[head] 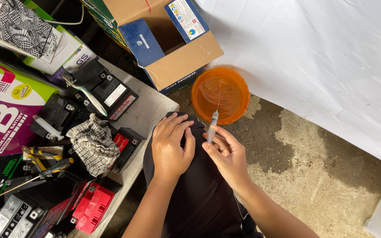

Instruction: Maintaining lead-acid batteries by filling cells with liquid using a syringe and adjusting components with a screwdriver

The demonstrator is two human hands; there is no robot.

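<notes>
My right hand grips a clear plastic syringe with its tip pointed at an orange bowl of liquid; a thin stream runs from the tip into the bowl. My left hand rests flat on my knee, which is covered in black cloth, fingers spread and holding nothing. The bowl stands on the concrete floor just beyond my knee.
A low bench on the left carries several small black batteries, a checkered rag, pliers, a screwdriver and a red battery. An open cardboard box stands behind the bowl. A white sheet covers the floor at right.
</notes>
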